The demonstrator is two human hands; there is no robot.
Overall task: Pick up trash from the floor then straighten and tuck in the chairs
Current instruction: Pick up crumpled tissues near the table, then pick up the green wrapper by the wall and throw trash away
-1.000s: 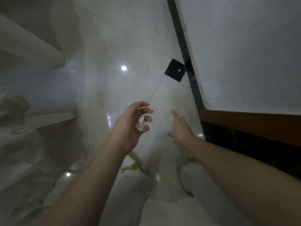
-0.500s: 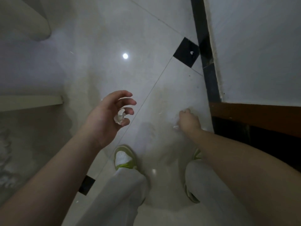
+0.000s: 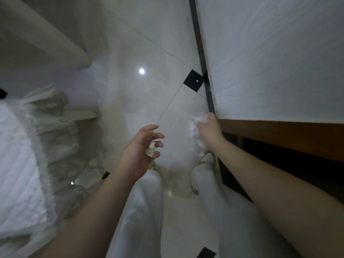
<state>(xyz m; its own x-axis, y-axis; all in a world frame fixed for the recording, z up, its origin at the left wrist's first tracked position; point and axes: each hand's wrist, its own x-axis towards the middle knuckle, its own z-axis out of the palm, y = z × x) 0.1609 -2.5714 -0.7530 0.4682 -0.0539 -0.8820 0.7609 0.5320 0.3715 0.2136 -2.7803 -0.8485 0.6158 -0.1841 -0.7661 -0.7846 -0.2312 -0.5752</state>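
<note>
Here the left hand [image 3: 140, 148] hung above the floor [image 3: 149, 53] with its grip half curled: the lower fingers and thumb pinched a small crumpled paper scrap [image 3: 150, 149] against the palm, while the upper fingers stayed loosely spread. The right hand [image 3: 209, 127] was lower and further forward, its grip closed round a thin, pale, see-through wrapper [image 3: 197, 121] that bulged out to the left of the knuckles, just beside the dark strip at the foot of the counter [image 3: 270, 53]. That counter had a white cloth over the top and a brown wooden edge beneath it, and it filled the right side of the view. Below the hands stood two legs in white trousers [image 3: 143, 211], with green-trimmed shoes [image 3: 206, 159] on the glossy white tiles; small black diamond insets [image 3: 193, 82] marked the tile corners. To the left sat a chair [image 3: 28, 155] draped in a ruffled white cover, well apart from both hands, and a pale padded piece of furniture showed in the upper left corner.
</note>
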